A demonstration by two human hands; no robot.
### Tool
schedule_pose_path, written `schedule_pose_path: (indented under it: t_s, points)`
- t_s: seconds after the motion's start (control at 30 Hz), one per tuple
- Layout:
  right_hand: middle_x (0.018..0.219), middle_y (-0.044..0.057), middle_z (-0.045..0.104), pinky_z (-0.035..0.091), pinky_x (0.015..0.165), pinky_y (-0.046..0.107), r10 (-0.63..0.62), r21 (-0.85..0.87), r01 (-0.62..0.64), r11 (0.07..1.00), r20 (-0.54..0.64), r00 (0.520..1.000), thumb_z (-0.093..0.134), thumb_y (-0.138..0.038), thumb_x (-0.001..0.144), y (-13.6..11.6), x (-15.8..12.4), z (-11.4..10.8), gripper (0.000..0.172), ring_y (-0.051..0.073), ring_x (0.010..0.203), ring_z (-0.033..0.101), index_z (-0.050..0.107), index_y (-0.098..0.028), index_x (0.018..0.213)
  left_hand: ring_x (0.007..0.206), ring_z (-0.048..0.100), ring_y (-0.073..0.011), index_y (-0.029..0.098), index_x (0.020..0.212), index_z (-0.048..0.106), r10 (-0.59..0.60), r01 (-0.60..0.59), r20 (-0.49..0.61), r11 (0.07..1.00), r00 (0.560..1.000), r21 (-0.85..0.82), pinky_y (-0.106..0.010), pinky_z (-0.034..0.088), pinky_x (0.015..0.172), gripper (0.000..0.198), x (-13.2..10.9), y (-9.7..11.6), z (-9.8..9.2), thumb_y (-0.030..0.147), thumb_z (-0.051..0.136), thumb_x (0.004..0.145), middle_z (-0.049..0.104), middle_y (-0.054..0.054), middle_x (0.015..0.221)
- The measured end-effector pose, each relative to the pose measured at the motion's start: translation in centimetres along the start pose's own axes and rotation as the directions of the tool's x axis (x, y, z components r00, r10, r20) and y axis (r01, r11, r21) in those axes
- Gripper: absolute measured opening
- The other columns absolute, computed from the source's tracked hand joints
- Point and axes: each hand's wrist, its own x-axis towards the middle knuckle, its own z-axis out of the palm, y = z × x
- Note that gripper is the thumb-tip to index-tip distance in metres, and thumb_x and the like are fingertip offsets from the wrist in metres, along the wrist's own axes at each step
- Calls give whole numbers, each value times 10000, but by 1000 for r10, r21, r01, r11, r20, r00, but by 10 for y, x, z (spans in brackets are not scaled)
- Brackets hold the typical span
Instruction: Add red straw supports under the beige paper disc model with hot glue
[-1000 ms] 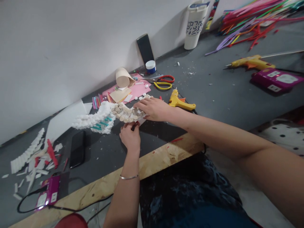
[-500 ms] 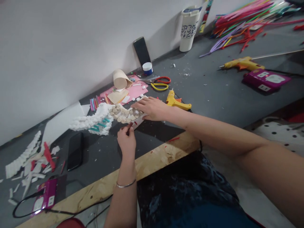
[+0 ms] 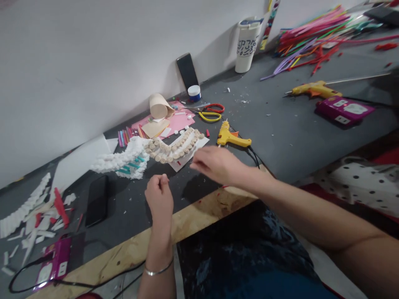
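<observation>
Pale wall (image 3: 77, 74) fills the upper left of the frame, above the grey tabletop (image 3: 274, 128). At lower left lie white scraps (image 3: 40, 226), then a dark phone (image 3: 97, 200). Left of centre sits a ruffled white piece (image 3: 134, 151) with teal strips; against its right end is a beige coiled piece (image 3: 173, 151), whether joined I cannot tell, with a white card (image 3: 187, 160) along its lower edge. Both my hands have just drawn back, so the coils show whole and nothing steadies them now. Below them, my left hand (image 3: 159, 197) is upright, loosely curled, thumb uppermost; I can't tell whether its grip holds anything. Right of the card, my right hand (image 3: 216, 165) hovers slightly blurred, fingers bunched leftward in a narrow grip, contents unclear, forearm slanting in from lower right. Just above it rests a yellow glue gun (image 3: 230, 137).
</observation>
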Motion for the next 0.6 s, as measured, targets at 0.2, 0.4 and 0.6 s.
schedule_pose_path:
  t_s: [0.2,0.4,0.6]
  points:
    - [877,36,621,421,759,263,213,510,-193,838,18,977,490,-243,991,-36,-33,34,197,139,816,566,641,-162,895,552,307,-125,219,580,344,-171,224,156,868,973,-443,-276,266,533,541,-29,26,0,612,464,931,310,46,568]
    - [893,13,646,449,762,248,243,723,-231,651,89,966,676,-214,881,-63,-26,38,144,134,836,585,709,-191,1019,648,487,-144,183,681,578,-199,351,308,727,930,-590,-262,411,614,520,-38,32,0,658,520,887,533,8,649]
    - [770,-21,609,383,658,228,335,664,-293,688,67,940,631,-239,911,-64,-38,39,134,110,719,541,632,-178,792,713,537,-139,201,874,629,-93,193,214,832,973,-520,-244,434,674,331,-44,23,-13,513,538,938,589,8,760]
